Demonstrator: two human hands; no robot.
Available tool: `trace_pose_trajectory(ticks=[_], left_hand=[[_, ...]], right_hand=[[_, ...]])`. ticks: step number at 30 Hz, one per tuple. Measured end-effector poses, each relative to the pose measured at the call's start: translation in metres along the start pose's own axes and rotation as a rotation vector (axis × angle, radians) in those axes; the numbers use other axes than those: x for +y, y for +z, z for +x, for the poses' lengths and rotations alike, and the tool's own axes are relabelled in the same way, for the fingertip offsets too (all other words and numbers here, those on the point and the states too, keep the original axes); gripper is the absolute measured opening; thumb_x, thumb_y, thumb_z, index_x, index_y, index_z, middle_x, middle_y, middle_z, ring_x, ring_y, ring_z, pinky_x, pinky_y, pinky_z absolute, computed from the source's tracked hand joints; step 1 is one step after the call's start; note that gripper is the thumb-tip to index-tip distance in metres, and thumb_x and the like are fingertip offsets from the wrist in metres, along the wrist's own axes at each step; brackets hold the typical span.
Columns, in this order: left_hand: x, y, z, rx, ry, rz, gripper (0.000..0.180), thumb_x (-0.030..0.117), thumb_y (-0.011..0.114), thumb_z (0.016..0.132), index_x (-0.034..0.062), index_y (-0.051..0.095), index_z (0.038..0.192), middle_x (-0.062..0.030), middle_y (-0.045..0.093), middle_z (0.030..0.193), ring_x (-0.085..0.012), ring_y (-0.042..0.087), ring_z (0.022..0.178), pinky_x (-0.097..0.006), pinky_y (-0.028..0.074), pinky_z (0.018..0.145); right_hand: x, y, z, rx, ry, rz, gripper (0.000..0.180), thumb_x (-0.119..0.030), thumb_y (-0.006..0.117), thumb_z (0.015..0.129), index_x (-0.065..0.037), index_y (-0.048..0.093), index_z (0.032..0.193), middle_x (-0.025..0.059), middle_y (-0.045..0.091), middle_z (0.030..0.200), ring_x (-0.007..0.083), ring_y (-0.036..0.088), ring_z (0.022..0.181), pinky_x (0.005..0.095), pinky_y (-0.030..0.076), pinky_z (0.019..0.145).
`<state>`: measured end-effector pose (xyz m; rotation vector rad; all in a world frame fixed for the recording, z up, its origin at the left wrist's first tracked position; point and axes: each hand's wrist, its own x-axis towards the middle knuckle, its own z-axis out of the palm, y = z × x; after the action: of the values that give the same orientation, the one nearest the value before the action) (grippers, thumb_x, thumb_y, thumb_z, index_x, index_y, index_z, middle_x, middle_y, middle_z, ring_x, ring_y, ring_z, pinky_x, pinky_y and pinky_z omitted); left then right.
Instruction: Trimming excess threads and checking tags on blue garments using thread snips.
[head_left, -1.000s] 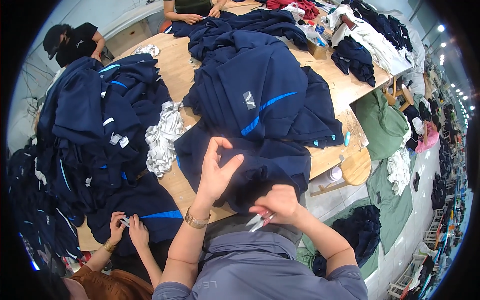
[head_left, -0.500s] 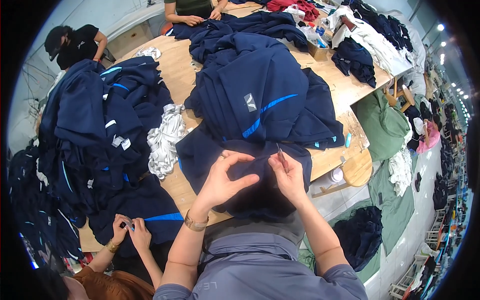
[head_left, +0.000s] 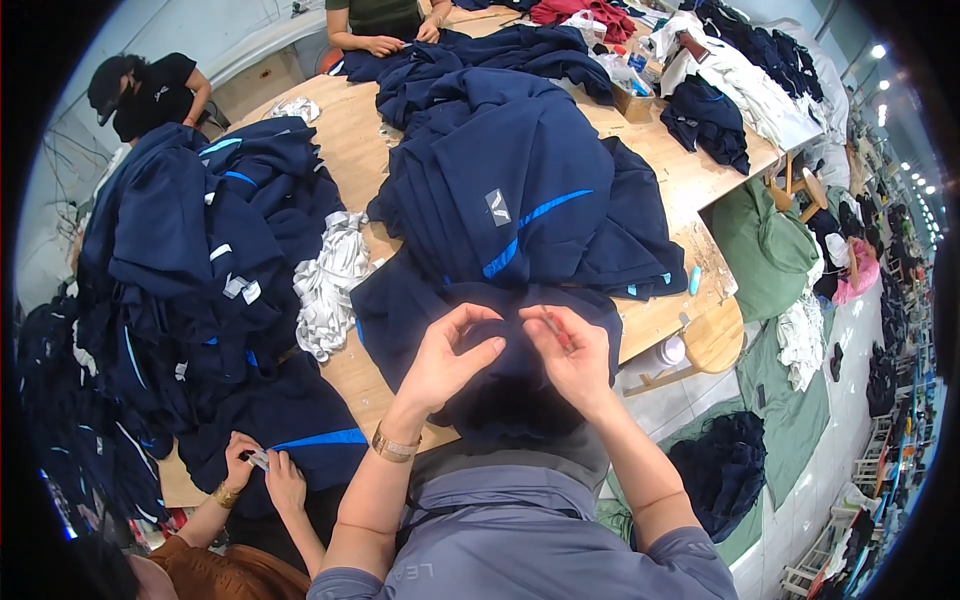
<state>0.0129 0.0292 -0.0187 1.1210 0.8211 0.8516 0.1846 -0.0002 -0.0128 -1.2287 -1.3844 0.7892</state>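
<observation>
A dark navy garment is spread at the table's near edge under both my hands. My left hand is over it, thumb and curved fingers apart with nothing visible held between them. Close by on the right, my right hand is closed around small reddish thread snips, mostly covered by the fingers. The fingertips of the two hands almost meet. Just beyond lies a large heap of navy garments with a bright blue stripe and a grey patch.
At left, another navy pile stands beside a bundle of white strips. A co-worker's hands handle navy cloth at lower left; two more people are across the table. A wooden stool is at right, near dark cloth on the floor.
My right hand has moved slightly left toward my left hand and turned, so the snips' pointed tip no longer shows. My left hand has shifted a little right.
</observation>
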Motion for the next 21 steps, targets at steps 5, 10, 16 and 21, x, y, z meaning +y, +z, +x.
trace_pose_trajectory(ticks=[5, 10, 16, 21], left_hand=[[0.000, 0.004, 0.001, -0.026, 0.074, 0.019, 0.028, 0.003, 0.065, 0.079, 0.0032, 0.053, 0.104, -0.0002, 0.057, 0.097, -0.0053, 0.052, 0.087, -0.020, 0.042, 0.079], [0.003, 0.000, 0.000, -0.066, 0.071, -0.044, 0.031, 0.002, 0.067, 0.077, 0.0050, 0.053, 0.104, 0.0002, 0.054, 0.104, -0.0053, 0.050, 0.092, -0.019, 0.040, 0.083], [0.006, -0.008, 0.000, -0.123, -0.107, -0.244, 0.037, 0.002, 0.066, 0.075, 0.0026, 0.055, 0.110, -0.0014, 0.055, 0.104, -0.0084, 0.051, 0.096, -0.021, 0.041, 0.086], [0.007, -0.011, 0.002, -0.149, -0.137, -0.257, 0.038, 0.000, 0.062, 0.075, -0.0037, 0.057, 0.112, -0.0065, 0.063, 0.100, -0.0088, 0.060, 0.089, -0.021, 0.046, 0.084]], right_hand=[[0.001, 0.004, 0.006, -0.049, -0.287, -0.208, 0.015, -0.008, 0.070, 0.077, -0.003, 0.062, 0.088, 0.0074, 0.059, 0.062, 0.0146, 0.056, 0.050, 0.0239, 0.041, 0.049], [-0.006, 0.003, 0.008, -0.077, 0.076, 0.107, 0.012, -0.009, 0.066, 0.083, -0.002, 0.057, 0.080, -0.0015, 0.053, 0.060, 0.0030, 0.045, 0.055, 0.0187, 0.036, 0.051], [-0.014, -0.021, 0.006, -0.269, 0.191, 0.455, 0.006, -0.004, 0.061, 0.085, -0.001, 0.059, 0.080, -0.0043, 0.053, 0.068, -0.0001, 0.042, 0.061, 0.0153, 0.033, 0.054], [0.005, -0.038, 0.011, -0.282, 0.153, 0.561, 0.031, -0.030, 0.063, 0.085, 0.000, 0.057, 0.080, -0.0004, 0.050, 0.061, 0.0062, 0.045, 0.054, 0.0215, 0.034, 0.050]])
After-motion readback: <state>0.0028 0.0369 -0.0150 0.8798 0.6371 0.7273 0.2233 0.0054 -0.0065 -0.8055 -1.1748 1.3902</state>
